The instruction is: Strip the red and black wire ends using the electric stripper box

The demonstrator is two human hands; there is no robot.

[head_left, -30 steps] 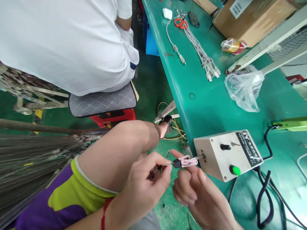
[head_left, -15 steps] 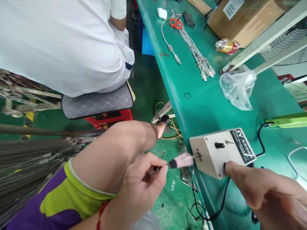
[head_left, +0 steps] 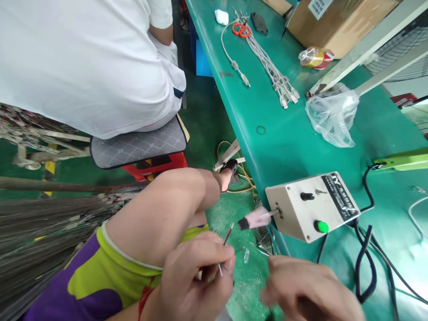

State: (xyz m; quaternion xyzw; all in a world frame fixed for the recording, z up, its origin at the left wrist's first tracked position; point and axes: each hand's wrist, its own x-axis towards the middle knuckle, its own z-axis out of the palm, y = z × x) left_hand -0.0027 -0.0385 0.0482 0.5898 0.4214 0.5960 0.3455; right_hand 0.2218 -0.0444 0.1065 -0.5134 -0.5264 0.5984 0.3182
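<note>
My left hand (head_left: 197, 276) is closed in a pinch on thin wires (head_left: 228, 234), a dark red one with a pale tip and a white one poking out between the fingers. The rest of the cable is hidden in the palm. Just above and right of the wire ends, without contact, is a pink-wrapped spindle tip (head_left: 256, 219) with a black end. It sticks out of a beige machine box (head_left: 290, 214) with a black knob, a toggle switch and a green button (head_left: 321, 226). My right hand (head_left: 310, 290) hangs below the box, smeared by motion, its fingers unclear.
On the green table (head_left: 284, 147) lie a bundle of grey USB cables (head_left: 267, 62), orange-handled scissors (head_left: 241, 30), a plastic bag (head_left: 334, 116), a bottle (head_left: 316, 58) and a cardboard box (head_left: 341, 26). A person in a white shirt (head_left: 100, 67) sits at the left.
My right hand has come off the green button and moved left and down. My left hand has drawn the wires down, away from the spindle tip.
</note>
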